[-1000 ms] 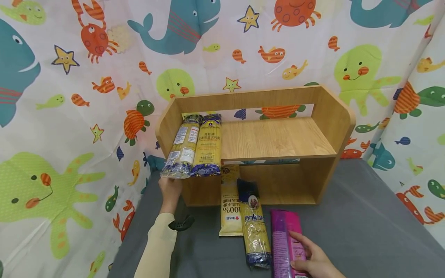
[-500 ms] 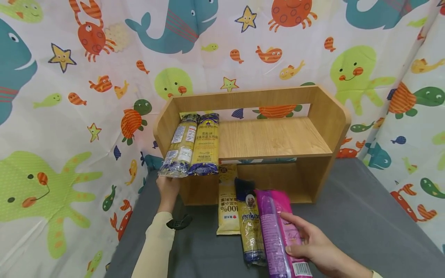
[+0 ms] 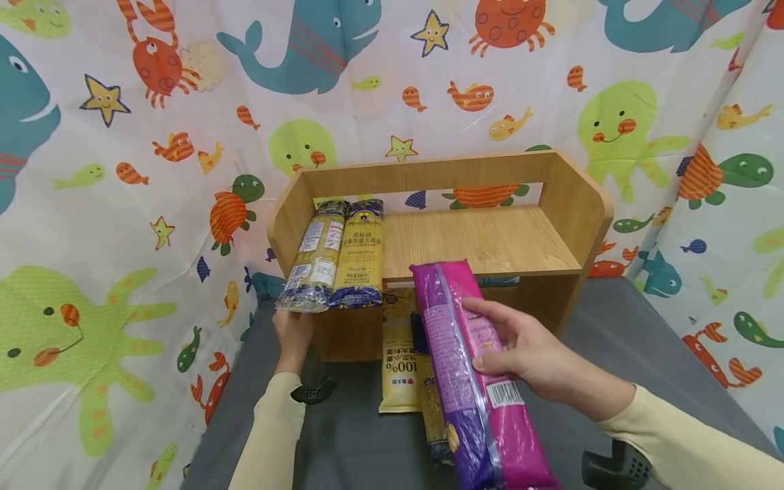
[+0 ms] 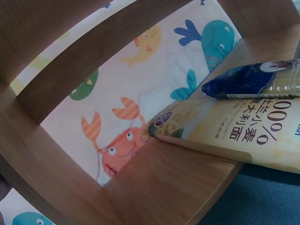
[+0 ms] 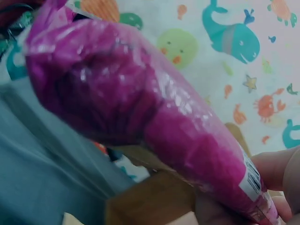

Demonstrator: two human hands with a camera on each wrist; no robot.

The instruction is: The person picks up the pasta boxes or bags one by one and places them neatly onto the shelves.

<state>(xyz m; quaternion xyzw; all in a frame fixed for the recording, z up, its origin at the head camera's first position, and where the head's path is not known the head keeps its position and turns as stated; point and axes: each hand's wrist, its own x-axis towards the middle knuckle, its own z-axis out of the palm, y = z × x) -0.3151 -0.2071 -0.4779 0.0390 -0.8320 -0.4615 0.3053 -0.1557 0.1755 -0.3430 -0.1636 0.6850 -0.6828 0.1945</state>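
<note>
My right hand (image 3: 533, 354) holds a long pink and purple packet (image 3: 462, 381) by its right side, thumb and fingers about it. The packet is tilted in front of the wooden shelf (image 3: 478, 238), its top end overlapping the upper board's front edge; its crinkled pink wrapper (image 5: 117, 84) fills much of the right wrist view. My left hand (image 3: 294, 333) is at the shelf's lower left, just under the end of a clear spaghetti packet (image 3: 315, 262); its fingers are hidden, so I cannot tell its grip. A yellow and blue spaghetti packet (image 3: 360, 258) lies alongside.
In the lower compartment, a cream pasta packet (image 3: 401, 367) pokes out over the grey tabletop (image 3: 355, 442). Beside it lies a yellow and navy packet (image 4: 253, 79), partly behind the pink one in the head view. A sea-animal curtain (image 3: 184, 41) hangs behind and at both sides.
My right hand has lifted the pink and purple packet off the tabletop and carried it up and left toward the upper board. The left hand has stayed at the shelf's left side.
</note>
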